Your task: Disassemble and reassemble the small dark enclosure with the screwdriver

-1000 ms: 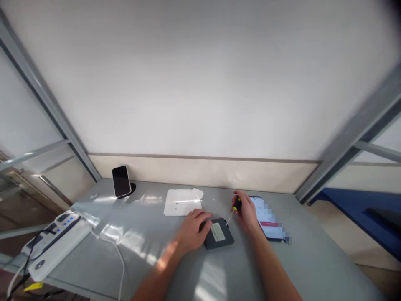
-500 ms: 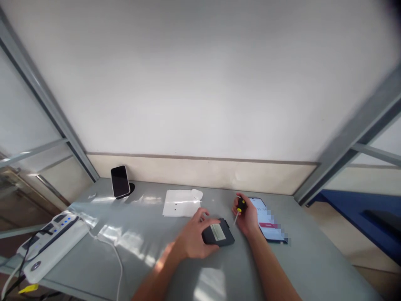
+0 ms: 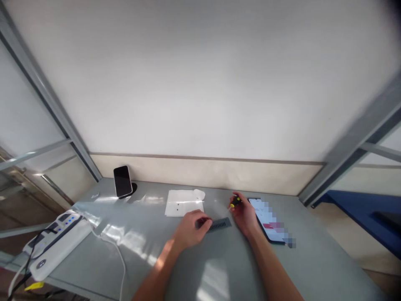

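A flat dark device with a slotted edge (image 3: 220, 224) is tipped up on its side, that edge facing me. My left hand (image 3: 191, 229) is closed on its left end, thumb and fingers pinching it. To the right, my right hand (image 3: 242, 211) wraps round a screwdriver (image 3: 236, 202) with a black and yellow handle. Its shaft points down and left, and the tip is hard to make out. Just beyond my left hand lies a white sheet (image 3: 180, 204) with a few small dark dots on it.
A phone with a lit screen (image 3: 266, 221) lies right of my right hand. Another phone-like device (image 3: 123, 181) leans on a stand at the back left. A white power strip (image 3: 64, 246) with cables sits on the left of the grey table (image 3: 150, 267).
The dark device has been tipped from lying label-up to standing on its side, showing its slotted edge. My right hand has tilted the screwdriver so its shaft points more to the left.
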Tool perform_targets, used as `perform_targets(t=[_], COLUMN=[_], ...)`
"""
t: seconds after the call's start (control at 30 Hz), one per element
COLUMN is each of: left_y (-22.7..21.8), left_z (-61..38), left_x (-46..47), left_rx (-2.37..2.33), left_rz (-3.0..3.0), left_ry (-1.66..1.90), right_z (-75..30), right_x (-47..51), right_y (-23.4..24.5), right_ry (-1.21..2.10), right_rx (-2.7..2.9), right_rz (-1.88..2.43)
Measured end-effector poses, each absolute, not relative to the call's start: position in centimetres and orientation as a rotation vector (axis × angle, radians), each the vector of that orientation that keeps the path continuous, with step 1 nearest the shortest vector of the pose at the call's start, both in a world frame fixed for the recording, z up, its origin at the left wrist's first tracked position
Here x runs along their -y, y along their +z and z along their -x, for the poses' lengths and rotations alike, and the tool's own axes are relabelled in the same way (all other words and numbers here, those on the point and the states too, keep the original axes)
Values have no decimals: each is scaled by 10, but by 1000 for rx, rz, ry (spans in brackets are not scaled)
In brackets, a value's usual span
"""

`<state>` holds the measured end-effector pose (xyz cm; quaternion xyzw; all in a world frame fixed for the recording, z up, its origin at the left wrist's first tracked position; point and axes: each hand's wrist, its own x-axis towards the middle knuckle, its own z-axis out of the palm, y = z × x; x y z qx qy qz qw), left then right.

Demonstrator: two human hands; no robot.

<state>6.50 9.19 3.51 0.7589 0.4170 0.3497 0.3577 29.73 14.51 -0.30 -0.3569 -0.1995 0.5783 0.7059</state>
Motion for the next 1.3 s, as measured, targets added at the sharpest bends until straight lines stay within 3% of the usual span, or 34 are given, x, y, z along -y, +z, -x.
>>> perform_targets(t=[0.5, 0.67, 0.83, 1.3], left_y=[39, 31, 16, 3], left_z=[-53, -27, 11, 15], left_x=[-98, -117, -136, -142], left_rx=[-988, -1330, -1704, -1703], left_rz=[-1989, -1960, -1911, -1946], left_ry=[939, 1210, 1194, 1162], right_z=[-253, -246, -246, -245], right_x=[-132, -129, -130, -130], right_y=[4, 4, 0, -5], right_ry=[1484, 1599, 1649, 1653], right_rx=[701, 780, 845, 971], right_rz=[806, 814, 830, 912])
